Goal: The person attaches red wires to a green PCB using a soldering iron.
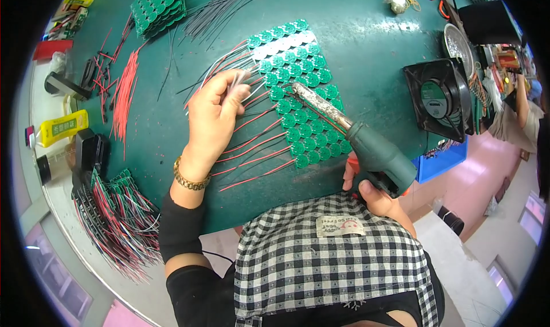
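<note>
Many leads (252, 162) already trail from the green panel (298, 133) at twelve o'clock; left hand (213, 112) pinches pale strands (239, 81), right hand (382, 204) grips the soldering gun (381, 152), loose red wires (122, 95) lie unattached at ten!

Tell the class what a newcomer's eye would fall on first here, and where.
Probably the green pistol-shaped soldering tool in the right hand's fingers, its metal nose over the panel of round green boards at centre. Next, likely the bundle of red wires at left and the black fan at right.
</note>
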A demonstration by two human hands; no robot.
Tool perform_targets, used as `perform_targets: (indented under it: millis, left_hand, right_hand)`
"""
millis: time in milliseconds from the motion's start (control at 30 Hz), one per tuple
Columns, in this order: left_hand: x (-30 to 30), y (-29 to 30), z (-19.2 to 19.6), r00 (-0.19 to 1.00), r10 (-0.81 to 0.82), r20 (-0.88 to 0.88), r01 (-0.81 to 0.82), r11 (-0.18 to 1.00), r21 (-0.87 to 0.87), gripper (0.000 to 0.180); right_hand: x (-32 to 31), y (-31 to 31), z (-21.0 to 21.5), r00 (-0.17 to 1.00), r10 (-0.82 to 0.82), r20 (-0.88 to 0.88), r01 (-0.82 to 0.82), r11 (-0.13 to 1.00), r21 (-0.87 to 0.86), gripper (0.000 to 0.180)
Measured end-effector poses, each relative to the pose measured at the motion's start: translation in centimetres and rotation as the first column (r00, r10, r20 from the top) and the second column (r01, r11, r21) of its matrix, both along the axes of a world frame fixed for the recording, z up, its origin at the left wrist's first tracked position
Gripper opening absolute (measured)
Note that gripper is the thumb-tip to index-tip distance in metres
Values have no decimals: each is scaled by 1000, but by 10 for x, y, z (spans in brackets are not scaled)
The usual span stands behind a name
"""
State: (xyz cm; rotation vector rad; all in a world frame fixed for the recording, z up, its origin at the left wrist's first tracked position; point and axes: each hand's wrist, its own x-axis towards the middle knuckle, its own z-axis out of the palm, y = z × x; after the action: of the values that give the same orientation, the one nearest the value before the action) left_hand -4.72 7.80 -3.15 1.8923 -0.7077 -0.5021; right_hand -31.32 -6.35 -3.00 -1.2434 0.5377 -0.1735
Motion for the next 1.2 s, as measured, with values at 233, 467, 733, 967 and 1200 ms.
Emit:
perform_targets:
  millis: [233,467,733,967,1200]
  left_hand:
    - [4,-1,1,946,21,324,33,986,-161,12]
    - [-4,0,18,937,18,348,14,996,-91,7]
    - [-12,-4,8,947,-77,311,77,997,12,6]
    - [-11,-6,5,929,-129,347,92,989,119,6]
    - [-10,-7,6,931,-147,334,86,978,191,7]
  right_hand:
    - [-2,-3,-3,995,36,89,-36,999,0,30]
    - [-2,-4,-3,994,41,105,-39,999,-18,30]
    - [-1,-2,-2,996,92,-7,-93,995,-40,54]
    - [2,-2,-1,992,105,-63,-110,991,-79,49]
    - [3,-3,-3,992,115,-46,-124,929,-349,13]
